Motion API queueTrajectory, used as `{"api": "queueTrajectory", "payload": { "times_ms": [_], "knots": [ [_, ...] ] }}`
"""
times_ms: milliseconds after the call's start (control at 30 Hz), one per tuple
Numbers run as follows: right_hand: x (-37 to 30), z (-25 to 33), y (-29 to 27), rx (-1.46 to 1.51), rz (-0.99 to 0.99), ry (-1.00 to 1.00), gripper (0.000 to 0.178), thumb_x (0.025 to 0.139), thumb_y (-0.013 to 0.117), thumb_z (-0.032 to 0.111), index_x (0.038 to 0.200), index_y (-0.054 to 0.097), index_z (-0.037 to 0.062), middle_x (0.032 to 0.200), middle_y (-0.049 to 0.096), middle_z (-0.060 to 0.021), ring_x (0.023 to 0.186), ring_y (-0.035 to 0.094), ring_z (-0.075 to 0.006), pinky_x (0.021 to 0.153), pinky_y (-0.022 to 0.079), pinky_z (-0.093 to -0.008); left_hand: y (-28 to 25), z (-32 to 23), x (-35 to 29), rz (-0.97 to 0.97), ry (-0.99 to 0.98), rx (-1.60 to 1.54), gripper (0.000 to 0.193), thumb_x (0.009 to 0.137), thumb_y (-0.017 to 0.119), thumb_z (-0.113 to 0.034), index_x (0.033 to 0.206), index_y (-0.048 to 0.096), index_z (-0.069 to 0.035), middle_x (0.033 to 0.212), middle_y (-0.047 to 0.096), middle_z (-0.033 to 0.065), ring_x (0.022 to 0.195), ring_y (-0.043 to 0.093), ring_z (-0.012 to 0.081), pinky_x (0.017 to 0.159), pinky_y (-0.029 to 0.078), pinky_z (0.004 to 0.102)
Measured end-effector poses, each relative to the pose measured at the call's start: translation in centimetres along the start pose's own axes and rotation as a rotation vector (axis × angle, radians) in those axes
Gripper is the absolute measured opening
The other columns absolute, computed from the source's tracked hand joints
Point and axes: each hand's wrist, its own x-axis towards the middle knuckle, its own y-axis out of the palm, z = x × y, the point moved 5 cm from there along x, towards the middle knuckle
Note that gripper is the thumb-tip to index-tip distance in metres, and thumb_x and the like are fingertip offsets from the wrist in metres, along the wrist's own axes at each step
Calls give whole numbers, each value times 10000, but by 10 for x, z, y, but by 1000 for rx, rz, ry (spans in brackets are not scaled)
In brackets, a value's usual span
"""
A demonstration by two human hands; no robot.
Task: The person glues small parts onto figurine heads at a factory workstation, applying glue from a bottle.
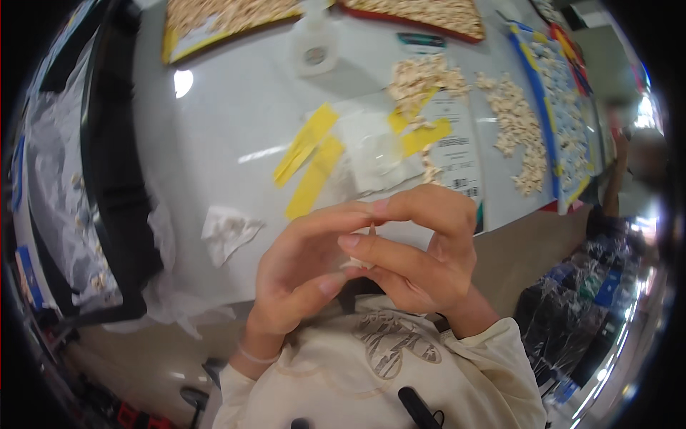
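Observation:
My left hand point(294, 261) and my right hand point(432, 250) meet in front of my chest, just off the table's near edge. Between their fingertips is a small pale beige piece point(359, 264), mostly covered, with a thin pointed tip standing up between the fingers; its exact kind is too small to make out. My left thumb and fingers curve around it from one side, while my right thumb and fingers pinch from the other. On the table beyond lie a white sheet with a clear plastic piece point(382, 154) and yellow tape strips point(314, 175).
Loose heaps of small beige pieces point(516, 129) lie at the right, near a blue-and-yellow edged tray point(547, 118). Full trays point(414, 11) stand at the back beside a translucent bottle point(314, 50). A crumpled tissue point(229, 232) lies left; a black bin point(118, 164) stands beyond it.

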Motion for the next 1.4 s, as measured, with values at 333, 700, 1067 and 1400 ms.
{"api": "queueTrajectory", "payload": {
  "times_ms": [333,700,1067,1400],
  "knots": [
    [-70,-173,-246,6,-657,762,195,801,567,51,977,576,-33,797,584,-59,676,507,-75,609,399,-199,0,8,-6,-140,-58,233,291,804,556,-124,1041,503,38,1062,498,174,917,555,273,783,470,391],
    [-60,-207,-240,-474,-35,676,178,751,545,2,919,591,38,821,569,-28,644,482,-103,582,383,-231,21,-31,-20,-206,-10,662,215,745,543,-74,926,561,41,979,523,185,867,558,263,769,460,359],
    [-12,-73,-142,90,-122,364,260,703,579,-51,954,592,15,915,578,-85,756,535,-108,660,432,-216,24,-91,-56,-272,55,600,225,791,505,-51,974,571,62,967,570,188,848,568,219,765,461,287],
    [5,58,15,218,640,-200,383,617,677,48,993,606,30,946,592,-95,835,567,-255,707,428,-360,9,14,-87,-235,-411,-459,383,937,370,-422,1000,492,-64,735,478,19,543,430,85,487,334,190]
  ]
}}
